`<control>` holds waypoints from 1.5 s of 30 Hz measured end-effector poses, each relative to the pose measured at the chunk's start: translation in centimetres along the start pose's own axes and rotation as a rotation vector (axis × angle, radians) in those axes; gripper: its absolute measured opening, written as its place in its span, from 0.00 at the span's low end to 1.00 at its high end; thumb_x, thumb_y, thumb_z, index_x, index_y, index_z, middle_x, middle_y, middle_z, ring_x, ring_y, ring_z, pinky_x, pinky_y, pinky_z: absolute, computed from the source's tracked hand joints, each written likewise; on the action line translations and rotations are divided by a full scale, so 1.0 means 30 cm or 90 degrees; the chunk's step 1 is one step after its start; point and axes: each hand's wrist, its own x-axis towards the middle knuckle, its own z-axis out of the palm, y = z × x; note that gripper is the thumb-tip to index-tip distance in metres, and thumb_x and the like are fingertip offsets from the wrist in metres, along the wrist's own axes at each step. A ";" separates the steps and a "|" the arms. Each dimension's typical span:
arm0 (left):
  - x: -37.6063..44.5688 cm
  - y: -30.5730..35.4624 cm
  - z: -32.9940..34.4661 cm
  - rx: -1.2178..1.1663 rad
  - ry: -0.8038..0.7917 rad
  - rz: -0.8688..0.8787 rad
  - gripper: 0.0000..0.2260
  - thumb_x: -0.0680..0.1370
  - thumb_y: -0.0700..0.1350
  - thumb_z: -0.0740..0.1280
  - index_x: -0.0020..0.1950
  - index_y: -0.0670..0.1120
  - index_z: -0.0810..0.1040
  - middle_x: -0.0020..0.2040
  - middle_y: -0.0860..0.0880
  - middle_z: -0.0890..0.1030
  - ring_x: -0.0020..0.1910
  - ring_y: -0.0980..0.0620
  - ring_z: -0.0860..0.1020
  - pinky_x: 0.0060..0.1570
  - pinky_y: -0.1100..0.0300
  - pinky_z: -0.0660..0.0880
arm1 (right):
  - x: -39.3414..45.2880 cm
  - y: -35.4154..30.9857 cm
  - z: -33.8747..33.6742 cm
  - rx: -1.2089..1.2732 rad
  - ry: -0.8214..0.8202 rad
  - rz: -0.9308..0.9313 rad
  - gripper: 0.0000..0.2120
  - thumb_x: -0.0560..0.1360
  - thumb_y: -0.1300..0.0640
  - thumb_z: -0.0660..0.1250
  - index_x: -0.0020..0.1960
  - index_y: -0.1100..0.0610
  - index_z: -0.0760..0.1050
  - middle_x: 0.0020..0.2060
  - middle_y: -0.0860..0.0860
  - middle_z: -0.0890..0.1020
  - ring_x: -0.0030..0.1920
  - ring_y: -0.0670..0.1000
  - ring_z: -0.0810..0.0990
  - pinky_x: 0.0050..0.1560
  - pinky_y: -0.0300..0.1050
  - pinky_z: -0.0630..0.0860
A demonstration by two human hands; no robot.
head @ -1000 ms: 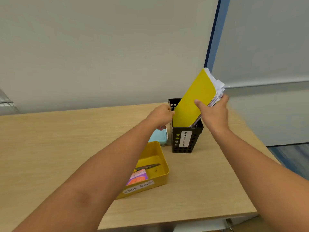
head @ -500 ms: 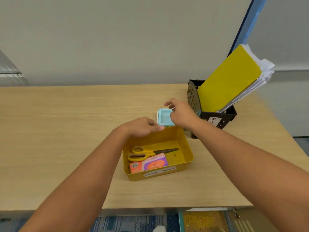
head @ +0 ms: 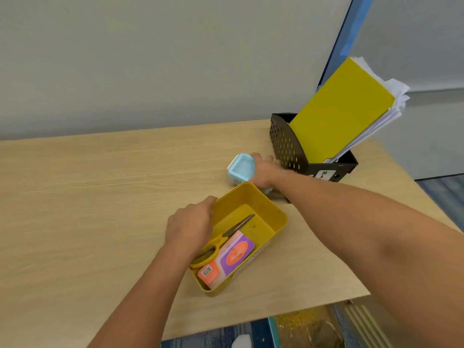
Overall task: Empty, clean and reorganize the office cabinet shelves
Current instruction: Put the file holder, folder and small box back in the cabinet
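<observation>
**Right grip on the blue box, left grip on the yellow bin**

From the head view, we are looking down at the counter (head: 100, 197) with both arms reaching forward. Our right hand (head: 263, 172) is wrapping around the far and right side of the small light-blue box (head: 241, 168), fingers curled over its back edge, so this grip is clamped on the box; the box is tipping with its open face toward us. It is sitting just left of the right grip, between it and bare counter, and just beyond the far corner of the yellow bin (head: 273, 222).

Our left hand (head: 189, 222) is curling over the bin's left rim, fingers hidden on the inner side, so we are judging it to be holding the wall rather than resting. Inside the bin, just right of this grip, the scissors (head: 221, 239) are lying with their long axis running from near-left handles to far-right tips, beside a purple and orange packet (head: 231, 259).

The black file holder (head: 293, 154) with its yellow folder (head: 339, 114) is standing just right of the right grip.

We are judging the right hand nearer the box, and the bin's opening lying toward us from it.
</observation>
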 end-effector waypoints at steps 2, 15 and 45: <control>0.013 -0.005 -0.002 -0.001 0.014 -0.033 0.16 0.85 0.47 0.53 0.72 0.59 0.64 0.56 0.46 0.81 0.53 0.42 0.79 0.45 0.52 0.71 | -0.013 -0.014 -0.022 0.081 0.033 0.009 0.49 0.67 0.39 0.76 0.78 0.47 0.51 0.70 0.59 0.63 0.69 0.63 0.65 0.64 0.60 0.70; 0.053 0.146 -0.138 -0.732 0.147 -0.053 0.15 0.84 0.47 0.60 0.71 0.56 0.72 0.66 0.48 0.78 0.62 0.50 0.78 0.59 0.54 0.75 | -0.384 -0.037 -0.412 0.213 0.087 -0.150 0.43 0.66 0.49 0.77 0.75 0.45 0.59 0.58 0.47 0.74 0.52 0.47 0.77 0.46 0.44 0.79; -0.328 0.452 -0.045 -1.213 -0.001 -0.198 0.18 0.78 0.40 0.67 0.67 0.52 0.73 0.61 0.42 0.78 0.57 0.40 0.79 0.38 0.48 0.82 | -0.433 0.442 -0.381 0.301 0.044 0.180 0.07 0.78 0.60 0.62 0.50 0.62 0.78 0.48 0.58 0.84 0.44 0.59 0.86 0.37 0.48 0.82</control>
